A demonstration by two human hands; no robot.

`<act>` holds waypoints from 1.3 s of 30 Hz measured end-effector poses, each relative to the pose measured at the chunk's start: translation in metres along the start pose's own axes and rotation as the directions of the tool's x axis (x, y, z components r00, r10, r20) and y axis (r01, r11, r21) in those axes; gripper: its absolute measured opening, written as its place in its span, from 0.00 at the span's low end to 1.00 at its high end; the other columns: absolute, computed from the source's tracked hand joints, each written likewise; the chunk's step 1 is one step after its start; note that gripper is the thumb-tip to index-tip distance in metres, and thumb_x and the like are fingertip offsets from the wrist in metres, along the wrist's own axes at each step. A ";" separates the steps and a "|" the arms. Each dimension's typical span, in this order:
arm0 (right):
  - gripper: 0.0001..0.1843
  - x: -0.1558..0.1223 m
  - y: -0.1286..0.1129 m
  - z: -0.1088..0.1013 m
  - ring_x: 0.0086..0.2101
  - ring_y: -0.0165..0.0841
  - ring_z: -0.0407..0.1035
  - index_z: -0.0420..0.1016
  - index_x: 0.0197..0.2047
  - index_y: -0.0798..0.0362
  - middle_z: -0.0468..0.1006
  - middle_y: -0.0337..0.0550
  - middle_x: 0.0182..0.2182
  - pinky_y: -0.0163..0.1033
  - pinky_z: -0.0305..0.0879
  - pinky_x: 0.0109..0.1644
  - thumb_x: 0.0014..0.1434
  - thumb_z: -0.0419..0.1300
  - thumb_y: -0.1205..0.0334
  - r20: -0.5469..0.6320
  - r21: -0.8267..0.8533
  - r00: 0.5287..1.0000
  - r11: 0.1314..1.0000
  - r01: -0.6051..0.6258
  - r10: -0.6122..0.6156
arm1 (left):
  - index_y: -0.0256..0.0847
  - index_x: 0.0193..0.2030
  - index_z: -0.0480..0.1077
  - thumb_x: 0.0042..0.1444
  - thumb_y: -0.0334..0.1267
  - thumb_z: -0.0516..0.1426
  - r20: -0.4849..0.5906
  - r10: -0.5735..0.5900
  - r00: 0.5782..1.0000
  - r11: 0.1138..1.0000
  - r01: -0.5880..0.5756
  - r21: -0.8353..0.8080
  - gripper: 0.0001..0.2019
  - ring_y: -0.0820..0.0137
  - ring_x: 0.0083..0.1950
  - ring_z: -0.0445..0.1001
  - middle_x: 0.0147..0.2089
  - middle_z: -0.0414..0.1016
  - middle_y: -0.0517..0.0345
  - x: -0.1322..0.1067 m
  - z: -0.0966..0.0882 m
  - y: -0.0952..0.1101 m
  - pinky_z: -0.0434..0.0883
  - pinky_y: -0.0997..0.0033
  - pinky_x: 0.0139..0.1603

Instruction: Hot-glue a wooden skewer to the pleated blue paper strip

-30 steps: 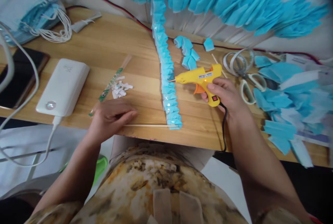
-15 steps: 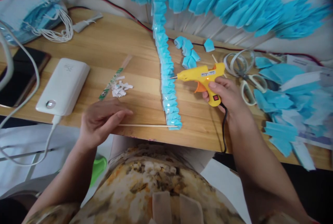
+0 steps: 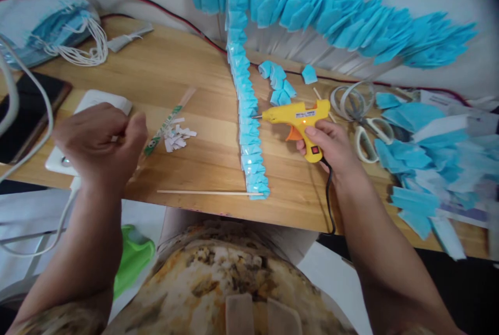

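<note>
Grips a yellow glue gun (image 3: 298, 116) in the right hand (image 3: 331, 148), at 3 o'clock of the scene's middle, with the fingers (image 3: 317, 130) wrapped tight round the handle and the index finger by the orange trigger. Points its nozzle toward 9 o'clock, right up against a long blue paper strip (image 3: 246, 117) running from 12 to 6 o'clock across the wooden table (image 3: 187, 65). Holds the left hand (image 3: 99, 140) raised at 9 o'clock of that strip, over a white power bank (image 3: 105, 100), with fingers curled in against the thumb; cannot tell whether pinching anything. Has a thin wooden stick (image 3: 202, 192) lying free at 6 o'clock near the table's front edge, right end meeting the strip's lower end. Shows white paper scraps (image 3: 178, 137) between left hand and strip, scissors (image 3: 368, 135) at 3 o'clock of the gun
</note>
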State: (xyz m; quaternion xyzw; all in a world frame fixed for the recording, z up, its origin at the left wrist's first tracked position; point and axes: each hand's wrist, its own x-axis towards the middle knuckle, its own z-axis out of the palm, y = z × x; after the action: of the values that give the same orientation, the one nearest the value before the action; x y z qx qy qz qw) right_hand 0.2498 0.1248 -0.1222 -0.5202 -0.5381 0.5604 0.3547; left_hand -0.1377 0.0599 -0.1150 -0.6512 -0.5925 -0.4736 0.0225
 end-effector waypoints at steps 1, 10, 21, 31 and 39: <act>0.25 0.000 0.000 0.000 0.20 0.30 0.68 0.74 0.28 0.48 0.76 0.38 0.21 0.36 0.66 0.21 0.48 0.76 0.37 -0.001 -0.008 1.000 1.000 0.000 0.000 | 0.40 0.14 0.55 0.54 0.35 0.63 -0.019 0.045 0.999 0.999 -0.045 0.019 0.24 0.79 0.21 0.50 0.15 0.49 0.68 0.000 0.001 -0.001 0.48 0.69 0.26; 0.24 0.001 0.002 -0.002 0.19 0.29 0.68 0.74 0.28 0.49 0.77 0.38 0.21 0.35 0.64 0.20 0.50 0.76 0.39 0.008 -0.018 1.000 1.000 -0.008 0.008 | 0.41 0.24 0.76 0.63 0.45 0.60 -0.173 0.150 0.973 0.989 -0.146 0.033 0.18 0.74 0.25 0.69 0.21 0.71 0.61 -0.010 0.008 -0.005 0.66 0.69 0.34; 0.24 0.002 0.007 -0.003 0.21 0.30 0.70 0.75 0.29 0.48 0.77 0.39 0.22 0.37 0.67 0.22 0.51 0.75 0.39 0.015 -0.016 1.000 1.000 -0.001 0.001 | 0.41 0.25 0.77 0.58 0.42 0.58 -0.112 0.123 0.986 0.989 -0.131 -0.066 0.13 0.72 0.26 0.71 0.24 0.76 0.62 -0.011 0.006 -0.002 0.70 0.63 0.38; 0.26 0.003 0.008 -0.004 0.21 0.30 0.70 0.75 0.27 0.49 0.76 0.39 0.22 0.37 0.65 0.21 0.48 0.76 0.36 0.009 0.002 1.000 1.000 0.012 -0.012 | 0.40 0.28 0.78 0.49 0.34 0.56 -0.127 0.212 0.969 0.959 -0.231 -0.161 0.09 0.70 0.27 0.69 0.24 0.75 0.58 -0.010 0.011 -0.016 0.64 0.66 0.36; 0.28 0.002 0.003 0.000 0.21 0.30 0.70 0.74 0.27 0.49 0.78 0.40 0.23 0.37 0.63 0.21 0.50 0.73 0.32 0.005 -0.046 0.999 0.997 0.054 -0.054 | 0.39 0.19 0.64 0.52 0.34 0.52 -0.216 0.043 0.975 0.992 -0.068 -0.109 0.12 0.75 0.25 0.64 0.21 0.68 0.61 -0.012 0.018 -0.008 0.59 0.71 0.33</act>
State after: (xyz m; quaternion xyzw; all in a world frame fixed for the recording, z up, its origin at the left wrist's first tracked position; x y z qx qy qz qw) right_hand 0.2496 0.1259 -0.1252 -0.5126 -0.5654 0.5389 0.3566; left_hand -0.1313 0.0642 -0.1365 -0.6134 -0.5398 -0.5732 0.0615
